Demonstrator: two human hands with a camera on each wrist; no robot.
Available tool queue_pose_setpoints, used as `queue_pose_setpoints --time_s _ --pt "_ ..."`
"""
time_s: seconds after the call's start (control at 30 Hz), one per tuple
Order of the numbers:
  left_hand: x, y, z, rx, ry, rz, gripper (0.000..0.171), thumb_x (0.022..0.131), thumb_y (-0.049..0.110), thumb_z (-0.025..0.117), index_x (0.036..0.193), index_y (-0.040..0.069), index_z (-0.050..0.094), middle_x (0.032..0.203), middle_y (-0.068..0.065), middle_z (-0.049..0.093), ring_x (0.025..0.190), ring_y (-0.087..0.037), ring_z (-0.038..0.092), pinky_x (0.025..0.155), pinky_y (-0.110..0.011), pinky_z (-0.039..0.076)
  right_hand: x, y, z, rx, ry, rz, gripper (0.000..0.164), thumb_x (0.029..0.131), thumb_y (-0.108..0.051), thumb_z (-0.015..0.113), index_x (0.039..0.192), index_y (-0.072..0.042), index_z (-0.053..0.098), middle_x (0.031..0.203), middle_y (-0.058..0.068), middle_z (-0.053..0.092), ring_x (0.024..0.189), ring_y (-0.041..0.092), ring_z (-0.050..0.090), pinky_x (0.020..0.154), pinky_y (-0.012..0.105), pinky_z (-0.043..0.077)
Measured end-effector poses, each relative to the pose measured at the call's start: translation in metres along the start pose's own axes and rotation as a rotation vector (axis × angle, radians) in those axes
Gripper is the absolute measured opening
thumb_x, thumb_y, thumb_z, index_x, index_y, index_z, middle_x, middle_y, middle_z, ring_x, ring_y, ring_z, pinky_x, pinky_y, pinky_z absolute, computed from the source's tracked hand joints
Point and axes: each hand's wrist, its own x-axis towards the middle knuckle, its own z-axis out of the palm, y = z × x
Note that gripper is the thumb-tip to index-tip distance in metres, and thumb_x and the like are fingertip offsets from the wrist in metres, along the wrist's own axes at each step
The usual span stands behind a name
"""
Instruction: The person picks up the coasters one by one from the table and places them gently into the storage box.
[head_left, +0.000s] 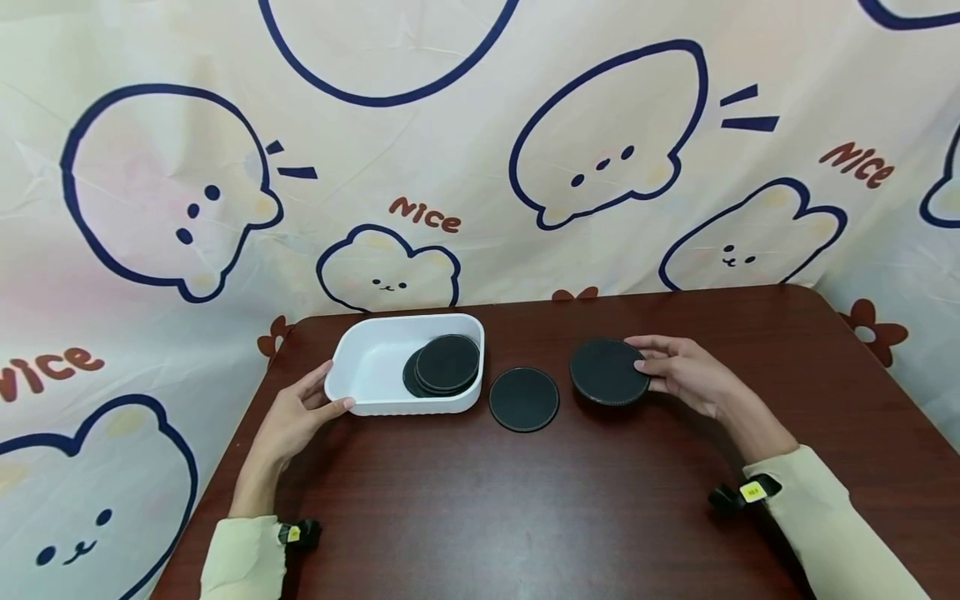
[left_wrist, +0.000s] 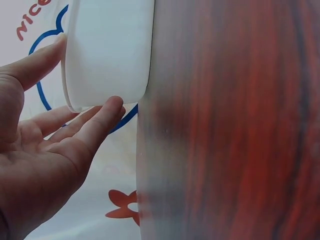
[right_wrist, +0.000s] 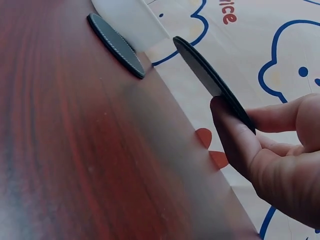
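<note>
A white plastic tray (head_left: 371, 367) stands toward the back left of the table, with a few round black coasters (head_left: 447, 363) stacked at its right end. My left hand (head_left: 294, 418) holds the tray's left end, thumb at the near corner; in the left wrist view its fingers lie against the tray's end wall (left_wrist: 107, 60). Raised above the table, a round black coaster (head_left: 607, 371) is pinched at its right edge between the thumb and fingers of my right hand (head_left: 692, 377). Its edge looks layered in the right wrist view. Between it and the tray, another black coaster (head_left: 524, 400) lies flat.
Everything rests on a dark brown wooden table (head_left: 495, 508). A pale cloth (head_left: 480, 183) printed with cartoon bears hangs behind the back edge and along the sides. Each sleeve cuff carries a small black camera (head_left: 726, 498).
</note>
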Motion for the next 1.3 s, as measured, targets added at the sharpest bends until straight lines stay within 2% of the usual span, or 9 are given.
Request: queue_pose_setpoints --time_s 0.13,0.27,0.47,0.63,0.73,0.87,0.93,1.2,1.3 --pt "0.000 0.000 0.000 0.002 -0.001 -0.002 0.093 0.099 0.029 0.080 0.171 0.008 0.025 0.171 -0.028 0.036 0.152 -0.044 0.048 0.089 -0.004 0.049 -0.007 0.006 -0.002 -0.001 -0.017 -0.002 0.066 0.112 -0.011 0.056 0.167 0.005 0.024 0.166 0.026 0.036 0.116 0.003 0.073 0.099 0.029 0.062" --pt "0.000 0.000 0.000 -0.003 -0.008 -0.002 0.093 0.100 0.028 0.080 0.171 0.008 0.024 0.171 -0.028 0.035 0.151 -0.044 0.048 0.088 -0.004 0.050 -0.013 0.011 -0.002 0.007 -0.027 0.000 0.066 0.112 -0.010 0.056 0.167 0.005 0.024 0.156 0.014 0.048 0.118 0.005 0.073 0.100 0.031 0.062" --pt "0.000 0.000 0.000 0.002 -0.015 0.010 0.094 0.100 0.029 0.080 0.172 0.008 0.023 0.170 -0.029 0.036 0.151 -0.045 0.048 0.088 -0.004 0.049 -0.018 0.012 0.004 0.054 -0.034 -0.006 0.069 0.110 -0.010 0.059 0.167 0.008 0.024 0.145 0.004 0.057 0.118 0.008 0.074 0.100 0.033 0.062" --pt "0.000 0.000 0.000 0.012 -0.020 0.006 0.094 0.100 0.030 0.079 0.172 0.009 0.022 0.170 -0.029 0.036 0.151 -0.045 0.048 0.091 -0.007 0.051 -0.018 0.011 0.012 0.084 -0.011 -0.003 0.070 0.110 -0.009 0.060 0.167 0.008 0.023 0.149 0.012 0.053 0.114 0.008 0.075 0.098 0.031 0.063" --pt "0.000 -0.001 0.000 0.017 -0.016 -0.002 0.094 0.100 0.030 0.079 0.172 0.010 0.023 0.171 -0.027 0.035 0.151 -0.044 0.049 0.099 -0.016 0.055 -0.015 0.009 0.017 0.092 0.014 -0.005 0.071 0.110 -0.011 0.062 0.167 0.007 0.024 0.153 0.016 0.051 0.114 0.007 0.075 0.097 0.029 0.063" --pt "0.000 -0.001 0.000 0.022 -0.015 -0.010 0.094 0.100 0.030 0.079 0.172 0.010 0.022 0.172 -0.027 0.034 0.151 -0.044 0.049 0.108 -0.034 0.053 -0.009 0.005 0.024 0.104 0.038 -0.017 0.070 0.110 -0.013 0.062 0.167 0.005 0.026 0.146 0.010 0.058 0.114 0.007 0.075 0.098 0.029 0.063" --pt "0.000 -0.002 0.000 0.025 -0.014 -0.012 0.094 0.100 0.030 0.080 0.172 0.010 0.022 0.172 -0.027 0.034 0.151 -0.045 0.049 0.109 -0.038 0.051 -0.006 0.003 0.027 0.108 0.040 -0.024 0.069 0.110 -0.013 0.062 0.167 0.004 0.027 0.142 0.007 0.061 0.115 0.007 0.075 0.098 0.029 0.063" --pt "-0.001 -0.002 -0.001 0.024 -0.014 0.004 0.094 0.100 0.031 0.080 0.172 0.009 0.024 0.170 -0.029 0.037 0.149 -0.045 0.051 0.104 -0.028 0.056 0.007 -0.003 0.040 0.140 0.046 -0.026 0.066 0.110 -0.010 0.060 0.167 0.002 0.029 0.145 0.011 0.059 0.114 0.007 0.075 0.098 0.028 0.063" --pt "0.000 -0.002 -0.001 0.026 -0.015 0.005 0.094 0.100 0.032 0.080 0.172 0.009 0.024 0.170 -0.029 0.038 0.149 -0.045 0.052 0.105 -0.029 0.056 0.011 -0.006 0.046 0.153 0.048 -0.026 0.064 0.110 -0.008 0.059 0.167 0.002 0.030 0.144 0.011 0.060 0.113 0.007 0.075 0.098 0.029 0.063"
